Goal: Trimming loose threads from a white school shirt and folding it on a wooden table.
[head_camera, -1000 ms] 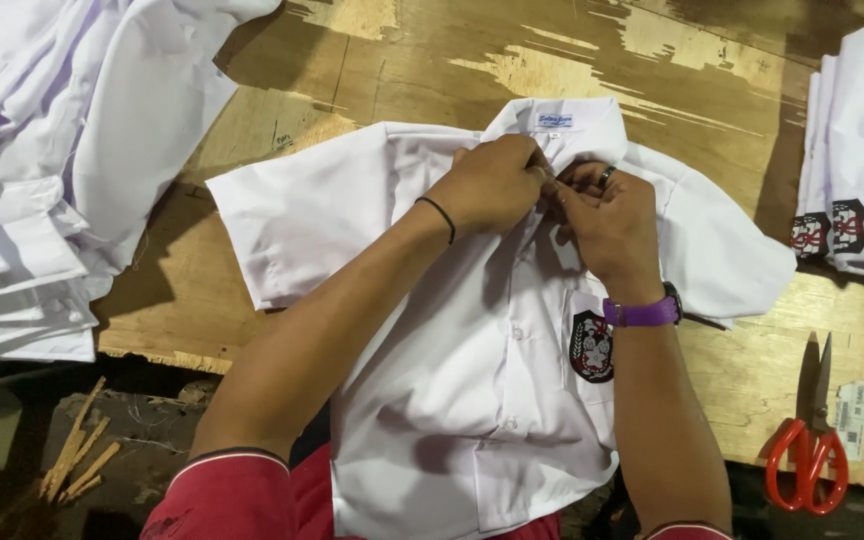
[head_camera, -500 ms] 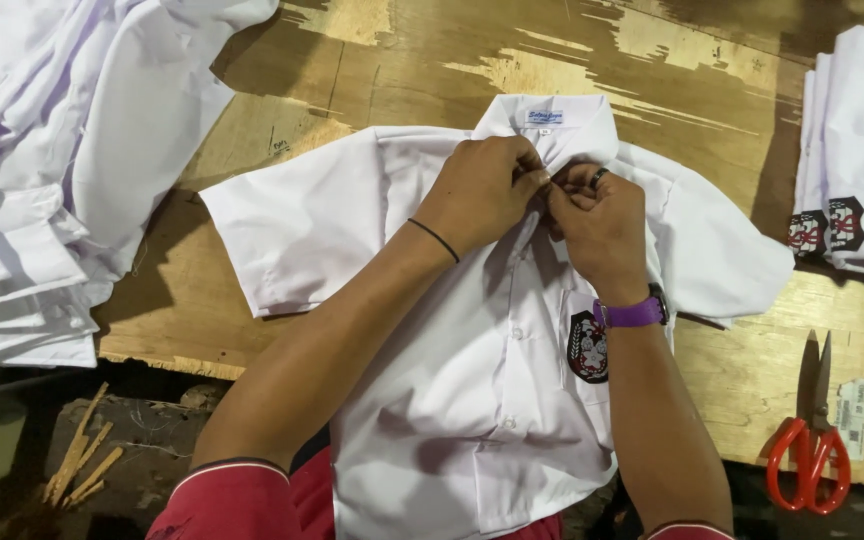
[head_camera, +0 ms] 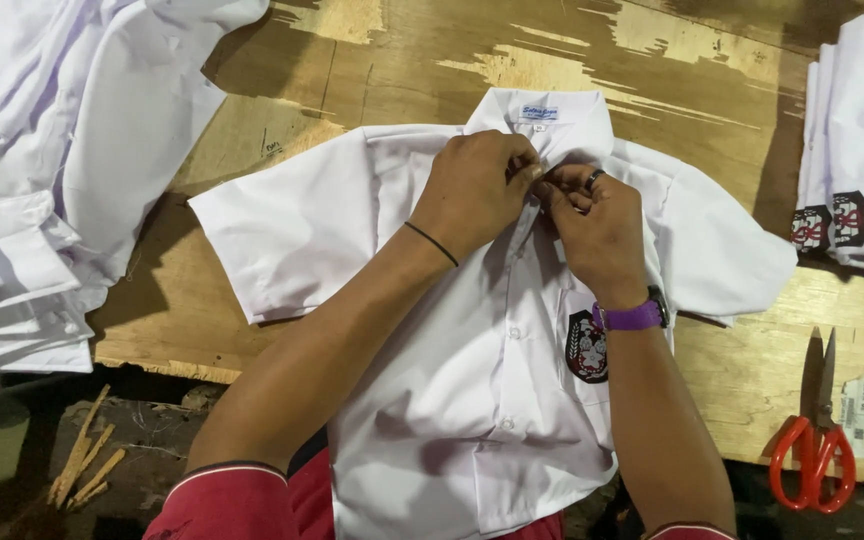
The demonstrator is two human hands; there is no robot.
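Observation:
A white short-sleeved shirt [head_camera: 452, 400] with a dark chest badge [head_camera: 586, 346] lies face up on the plywood table [head_camera: 352, 60], its hem hanging over the near edge. My left hand [head_camera: 472, 185] and my right hand [head_camera: 597, 225] meet just below the collar [head_camera: 552, 112]. Both pinch the shirt's front placket at the top, fingertips touching. A thin black band circles my left wrist. On my right wrist sits a purple watch strap, and one right finger wears a ring. The button between my fingers is hidden.
A heap of white shirts [head_camera: 42, 170] fills the left side. Folded white shirts with badges [head_camera: 852, 150] are stacked at the right edge. Red-handled scissors [head_camera: 814, 450] lie at the near right beside a small paper tag. Wooden sticks [head_camera: 82, 465] lie on the floor below.
Both hands stay at the collar area with small finger movements. The view has shifted slightly, so the shirt sits a little lower in frame.

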